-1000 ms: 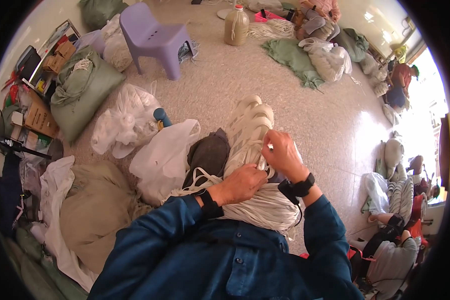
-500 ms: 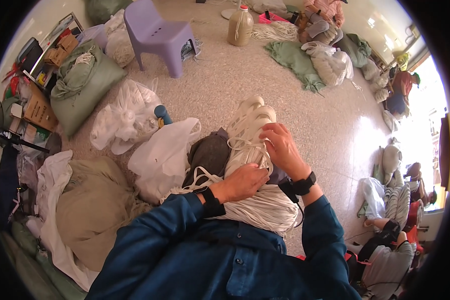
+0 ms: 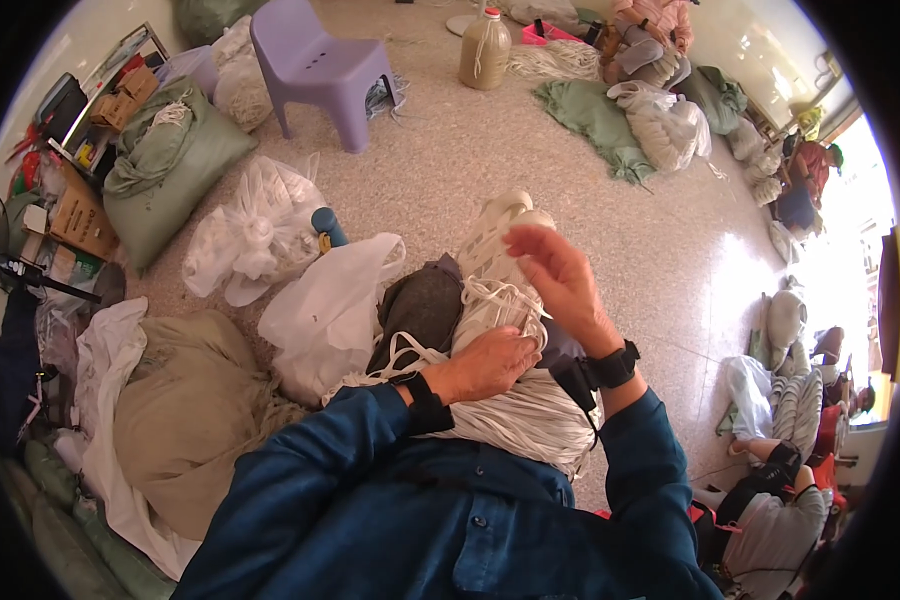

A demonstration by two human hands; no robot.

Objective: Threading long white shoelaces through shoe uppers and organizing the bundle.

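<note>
Across my lap lies a long cream-coloured woven bundle (image 3: 490, 262) of flat strips, with rounded ends pointing away from me. My left hand (image 3: 488, 364) is closed at its near end, fingertips pinching cream strips. Just to its right, my right hand (image 3: 560, 285) is raised over the bundle with fingers apart and nothing visible between them. A thick hank of loose cream strips (image 3: 525, 420) lies across my lap under both wrists. My knee in dark grey cloth (image 3: 415, 310) shows left of the bundle.
White plastic bags (image 3: 320, 330) and a blue bottle (image 3: 327, 225) stand to the left, near a large olive sack (image 3: 185, 410). A purple chair (image 3: 330, 80) and a large jug (image 3: 485, 50) stand farther off. Other people sit at the far right, one in pink (image 3: 660, 20).
My right hand has lifted off the strips and its fingers have spread. My left hand stays pinched at the near end of the bundle.
</note>
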